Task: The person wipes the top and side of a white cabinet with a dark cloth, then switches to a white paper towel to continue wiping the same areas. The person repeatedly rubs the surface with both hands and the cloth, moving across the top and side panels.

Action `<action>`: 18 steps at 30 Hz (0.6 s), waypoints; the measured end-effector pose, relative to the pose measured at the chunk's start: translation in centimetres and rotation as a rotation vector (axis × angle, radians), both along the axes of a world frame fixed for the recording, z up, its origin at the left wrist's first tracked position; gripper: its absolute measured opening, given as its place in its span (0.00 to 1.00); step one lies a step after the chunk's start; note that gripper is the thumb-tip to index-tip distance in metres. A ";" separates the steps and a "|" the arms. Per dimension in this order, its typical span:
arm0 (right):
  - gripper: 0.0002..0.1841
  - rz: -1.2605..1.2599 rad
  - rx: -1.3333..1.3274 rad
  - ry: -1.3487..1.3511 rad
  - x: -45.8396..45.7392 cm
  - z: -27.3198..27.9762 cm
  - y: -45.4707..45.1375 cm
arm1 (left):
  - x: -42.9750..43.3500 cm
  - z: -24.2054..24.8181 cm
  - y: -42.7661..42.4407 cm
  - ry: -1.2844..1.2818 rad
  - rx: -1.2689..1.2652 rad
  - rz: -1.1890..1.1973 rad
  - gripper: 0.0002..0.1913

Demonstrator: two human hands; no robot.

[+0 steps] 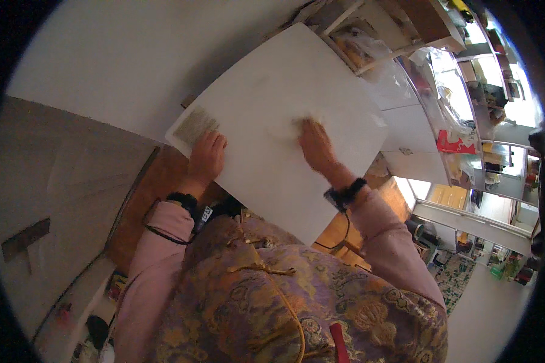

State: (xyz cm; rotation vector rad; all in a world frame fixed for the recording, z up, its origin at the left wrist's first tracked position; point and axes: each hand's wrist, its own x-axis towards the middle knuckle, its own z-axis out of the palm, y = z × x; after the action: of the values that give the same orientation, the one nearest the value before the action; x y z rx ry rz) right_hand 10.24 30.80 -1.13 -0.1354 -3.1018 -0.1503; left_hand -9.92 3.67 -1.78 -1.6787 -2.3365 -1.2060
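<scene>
A large white tabletop or panel [263,186] with rounded corners lies before me. My left hand [209,154] rests on its left side, fingertips at the edge of a grey-beige textured patch [193,127]. Whether that patch is a cloth or a mark on the surface I cannot tell. My right hand [315,143] is over the middle of the panel, fingers bent down towards it and blurred by motion. A faint greyish blur shows at its fingertips; whether it holds something there is unclear. Black bands circle both wrists.
White shelving [413,122] with plastic bags and mixed goods stands on the right. An open wooden box or drawer [363,54] borders the panel's far right edge. To the left is a pale wall [118,59]. Brown flooring [141,195] shows below the panel.
</scene>
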 end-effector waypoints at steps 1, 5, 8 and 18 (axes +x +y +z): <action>0.17 -0.021 -0.059 0.066 -0.8 -0.6 1.1 | 0.0 -0.1 0.0 0.014 -0.031 0.017 0.04; 0.15 -0.134 0.076 0.112 -8.3 -1.7 9.3 | 0.0 -0.2 0.1 0.079 -0.005 0.011 0.04; 0.20 -0.182 0.226 -0.139 -10.8 -1.2 10.3 | 0.1 -0.3 0.3 0.117 0.033 0.050 0.03; 0.33 0.087 -0.385 -0.120 -1.0 4.1 -9.6 | -0.1 -1.5 -0.2 0.053 0.054 -0.010 0.03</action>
State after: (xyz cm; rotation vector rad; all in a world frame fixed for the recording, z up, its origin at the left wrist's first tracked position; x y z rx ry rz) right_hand 9.23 21.19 2.98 0.0009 -3.2081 0.4591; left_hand -10.02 3.43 -3.31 -1.6866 -2.2475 -1.1993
